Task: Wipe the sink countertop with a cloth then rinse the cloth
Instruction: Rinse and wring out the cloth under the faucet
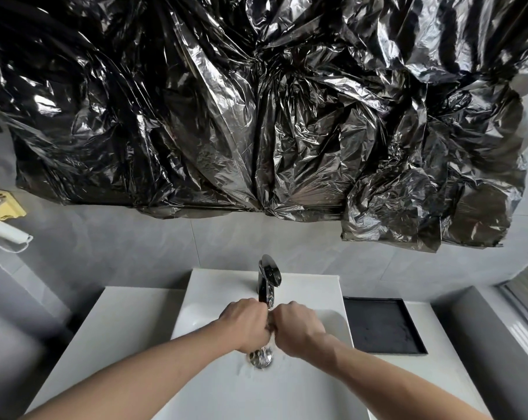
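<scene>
Tap [268, 275] behind sink [214, 298], tray [381, 325] right — hands over drain [260, 357]

Left hand [246, 324] and right hand [297, 330], fists together (cloth barely visible) under the faucet [268, 277]; white sink [202, 298] below

Cloth [271, 331] — barely visible, bunched over the white sink [196, 310].

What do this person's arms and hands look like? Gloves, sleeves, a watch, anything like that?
Nothing is worn as far as the picture shows. The left hand and right hand are bare, without gloves, and no rings, watch or bracelet can be seen. Both forearms are uncovered down to the bottom edge of the picture, so no sleeve shows. There are no cables, straps or markings on them.
</scene>
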### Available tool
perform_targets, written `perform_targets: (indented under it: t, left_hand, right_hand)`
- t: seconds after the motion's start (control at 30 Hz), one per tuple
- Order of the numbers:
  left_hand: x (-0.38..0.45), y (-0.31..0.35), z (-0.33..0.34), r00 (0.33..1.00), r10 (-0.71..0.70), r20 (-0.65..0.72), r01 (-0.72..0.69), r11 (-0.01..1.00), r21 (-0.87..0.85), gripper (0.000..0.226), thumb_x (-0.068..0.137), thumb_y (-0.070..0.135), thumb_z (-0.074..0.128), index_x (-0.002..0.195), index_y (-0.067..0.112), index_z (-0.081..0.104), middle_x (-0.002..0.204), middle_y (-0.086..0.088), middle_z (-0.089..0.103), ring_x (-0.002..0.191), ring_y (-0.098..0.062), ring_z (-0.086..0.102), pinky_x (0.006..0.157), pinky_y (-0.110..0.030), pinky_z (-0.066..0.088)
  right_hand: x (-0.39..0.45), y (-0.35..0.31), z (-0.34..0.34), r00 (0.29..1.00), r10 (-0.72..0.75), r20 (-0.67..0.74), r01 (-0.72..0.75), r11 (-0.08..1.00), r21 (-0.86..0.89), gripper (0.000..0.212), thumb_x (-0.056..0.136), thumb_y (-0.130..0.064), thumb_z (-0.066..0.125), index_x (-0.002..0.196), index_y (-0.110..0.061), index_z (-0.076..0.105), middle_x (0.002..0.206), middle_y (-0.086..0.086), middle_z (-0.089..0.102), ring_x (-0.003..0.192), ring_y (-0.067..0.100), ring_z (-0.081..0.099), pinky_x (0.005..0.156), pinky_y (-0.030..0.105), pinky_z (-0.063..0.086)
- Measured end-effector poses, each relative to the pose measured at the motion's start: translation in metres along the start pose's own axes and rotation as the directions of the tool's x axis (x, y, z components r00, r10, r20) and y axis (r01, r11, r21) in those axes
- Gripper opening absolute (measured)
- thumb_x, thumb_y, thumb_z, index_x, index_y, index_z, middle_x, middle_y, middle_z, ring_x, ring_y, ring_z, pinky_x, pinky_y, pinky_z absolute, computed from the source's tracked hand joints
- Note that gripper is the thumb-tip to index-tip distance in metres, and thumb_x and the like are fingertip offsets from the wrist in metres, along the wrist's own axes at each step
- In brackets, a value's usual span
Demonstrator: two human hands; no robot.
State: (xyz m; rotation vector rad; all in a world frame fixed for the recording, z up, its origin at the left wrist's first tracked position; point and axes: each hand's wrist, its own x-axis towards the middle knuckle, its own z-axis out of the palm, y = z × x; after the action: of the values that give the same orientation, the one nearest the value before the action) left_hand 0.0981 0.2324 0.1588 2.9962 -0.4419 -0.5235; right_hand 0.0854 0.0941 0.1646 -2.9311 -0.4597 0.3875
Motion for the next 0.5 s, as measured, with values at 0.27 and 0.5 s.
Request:
perform_targets:
  t: [0.27, 0.5]
  left_hand:
    - [0.007, 0.001, 0.002, 0.976, -0.025, 0.214, 0.116, 0.899, -0.422, 0.009, 0.069, 0.019, 0.057, 0.076, 0.015, 0.053, 0.079, -0.002, 0.061, 0.072, -0.026, 0.055, 0.054, -0.029, 0.04]
    - [-0.026, -0.014, -0.006, 0.97, 0.063, -0.234, -0.188, 0.806, -0.561, 0.066, 0.079, 0.011, 0.061, 0.131, 0.038, 0.031, 0.131, 0.012, 0.039, 0.09, -0.003, 0.055, 0.078, -0.018, 0.046]
  right_hand:
    - [0.005, 0.02, 0.027, 0.976, -0.115, -0.186, 0.145, 0.977, 0.156, 0.024, 0.08, -0.005, 0.048, 0.097, -0.02, 0.054, 0.102, 0.005, 0.064, 0.1, 0.03, 0.058, 0.084, 0.038, 0.047]
    - [-0.01, 0.034, 0.008, 0.992, 0.054, -0.111, 0.008, 0.871, 0.492, 0.02, 0.074, -0.032, 0.071, 0.083, -0.021, 0.058, 0.064, -0.007, 0.055, 0.063, 0.017, 0.044, 0.059, 0.034, 0.04]
